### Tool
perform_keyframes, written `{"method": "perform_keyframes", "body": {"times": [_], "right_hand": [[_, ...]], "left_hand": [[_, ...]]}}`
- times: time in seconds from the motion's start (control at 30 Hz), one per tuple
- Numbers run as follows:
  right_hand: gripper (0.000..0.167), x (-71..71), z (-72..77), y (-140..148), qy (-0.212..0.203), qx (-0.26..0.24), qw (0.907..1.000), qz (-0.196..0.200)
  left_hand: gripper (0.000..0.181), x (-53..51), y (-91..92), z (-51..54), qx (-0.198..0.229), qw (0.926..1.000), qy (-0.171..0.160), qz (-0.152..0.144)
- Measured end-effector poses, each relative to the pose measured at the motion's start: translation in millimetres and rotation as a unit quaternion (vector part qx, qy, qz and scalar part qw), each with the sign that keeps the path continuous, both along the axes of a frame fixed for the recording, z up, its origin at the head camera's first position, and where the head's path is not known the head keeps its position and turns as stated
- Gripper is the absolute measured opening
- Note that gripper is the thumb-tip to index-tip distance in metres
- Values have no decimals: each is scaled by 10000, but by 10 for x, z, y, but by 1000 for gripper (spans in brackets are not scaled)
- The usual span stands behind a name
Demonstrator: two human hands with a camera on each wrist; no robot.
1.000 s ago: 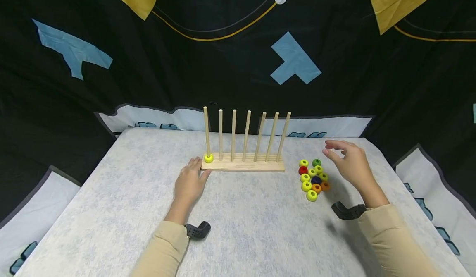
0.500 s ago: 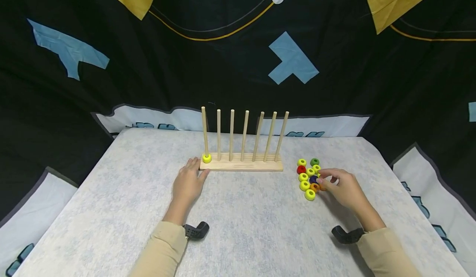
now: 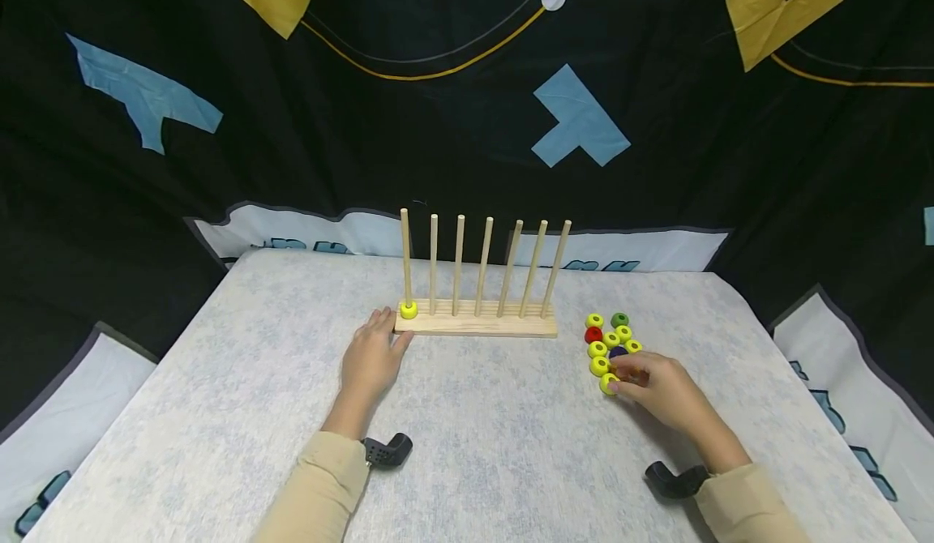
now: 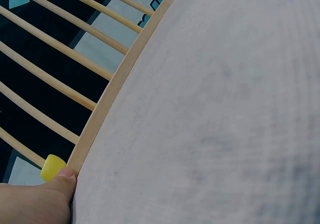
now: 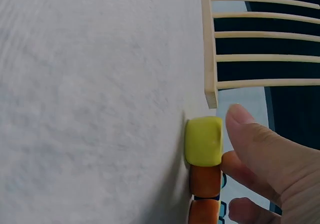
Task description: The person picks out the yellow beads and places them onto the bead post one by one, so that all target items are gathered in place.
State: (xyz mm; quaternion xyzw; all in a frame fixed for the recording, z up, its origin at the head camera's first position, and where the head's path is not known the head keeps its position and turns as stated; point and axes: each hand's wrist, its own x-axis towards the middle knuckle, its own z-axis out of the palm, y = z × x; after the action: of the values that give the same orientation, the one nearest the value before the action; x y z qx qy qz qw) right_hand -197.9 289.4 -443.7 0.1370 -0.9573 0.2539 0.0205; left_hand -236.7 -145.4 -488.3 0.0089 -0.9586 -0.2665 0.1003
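A wooden peg rack (image 3: 477,326) with several upright pegs stands on the table; a yellow bead (image 3: 409,310) sits at the bottom of its leftmost peg. My left hand (image 3: 368,361) holds the rack's left end, thumb at the front edge and fingers along the side. To the right of the rack, my right hand (image 3: 664,385) is over the near side of a group of loose beads. Its thumb and index finger are apart, beside the nearest yellow bead (image 5: 204,141). Two orange beads (image 5: 205,180) show behind that one in the right wrist view; the hand hides them in the head view.
More yellow beads (image 3: 597,349), a red bead (image 3: 593,335), a green bead (image 3: 619,319) and a dark blue bead (image 3: 617,352) lie close together. The pale table (image 3: 496,438) ends at a dark curtain (image 3: 350,146) behind the rack.
My right hand has come down from above the right side of the beads, then moved toward the nearest yellow bead. The left hand and the rack stay in place.
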Motion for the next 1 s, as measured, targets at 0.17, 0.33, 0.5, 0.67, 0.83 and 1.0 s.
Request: {"method": "perform_keyframes", "body": {"times": [0.17, 0.33, 0.5, 0.67, 0.83, 1.0], "right_hand": [[37, 1, -41, -4, 60, -81, 9999, 89], [35, 10, -66, -13, 83, -58, 9999, 86], [33, 22, -76, -12, 16, -82, 9999, 97], [32, 23, -72, -3, -96, -46, 9999, 118], [38, 43, -57, -4, -315, 105, 9994, 45], [42, 70, -48, -19, -534, 206, 9984, -21]], "left_hand": [[62, 5, 10, 16, 11, 10000, 20, 6], [62, 5, 10, 21, 16, 10000, 71, 9], [62, 5, 4, 11, 11, 10000, 66, 7], [62, 8, -1, 5, 10, 10000, 64, 7], [62, 9, -1, 4, 41, 10000, 64, -3], [62, 3, -3, 0, 35, 10000, 67, -10]]}}
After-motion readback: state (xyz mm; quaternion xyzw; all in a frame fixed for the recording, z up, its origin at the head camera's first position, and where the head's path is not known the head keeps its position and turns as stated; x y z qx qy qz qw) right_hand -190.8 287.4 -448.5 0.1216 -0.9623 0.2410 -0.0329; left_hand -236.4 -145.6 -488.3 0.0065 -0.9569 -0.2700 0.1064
